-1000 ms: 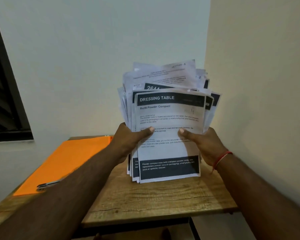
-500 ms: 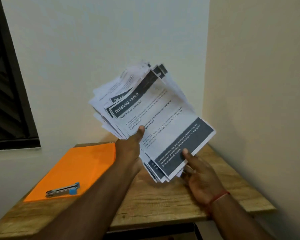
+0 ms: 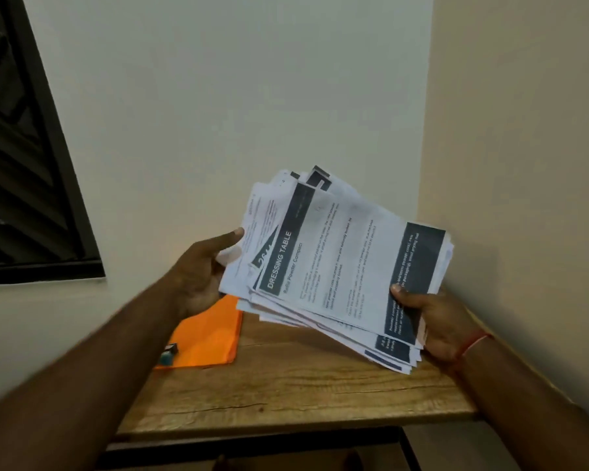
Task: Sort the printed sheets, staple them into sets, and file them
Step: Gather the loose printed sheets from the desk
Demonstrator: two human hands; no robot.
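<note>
**Both hands hold the loose stack above the table**

The left hand [image 3: 201,277] grips the upper left edge of the stack of printed sheets [image 3: 337,266]. Its thumb [image 3: 232,236] lies along the edge of the paper. The other fingers curl beneath the stack and are mostly hidden by it.

The right hand [image 3: 435,321] grips the opposite end. Its thumb [image 3: 401,297] presses down on the dark printed band of the top sheet, and the fingers underneath cannot be seen. A red thread [image 3: 473,345] circles that wrist.

The stack is off the table [image 3: 303,392], held tilted over its back right part. The sheets are fanned unevenly, so many edges stick out at both ends. The top sheet is turned sideways, and its heading "DRESSING TABLE" runs up along the left side.

An orange folder [image 3: 208,338] lies flat by the table's back left corner. The stack and the left hand cover its far end. A stapler [image 3: 169,353] rests on the folder near its left edge. Only its blue-tipped end shows, because the left forearm crosses in front of the rest. A dark-framed window [image 3: 25,164] is set in the wall to the left.
</note>
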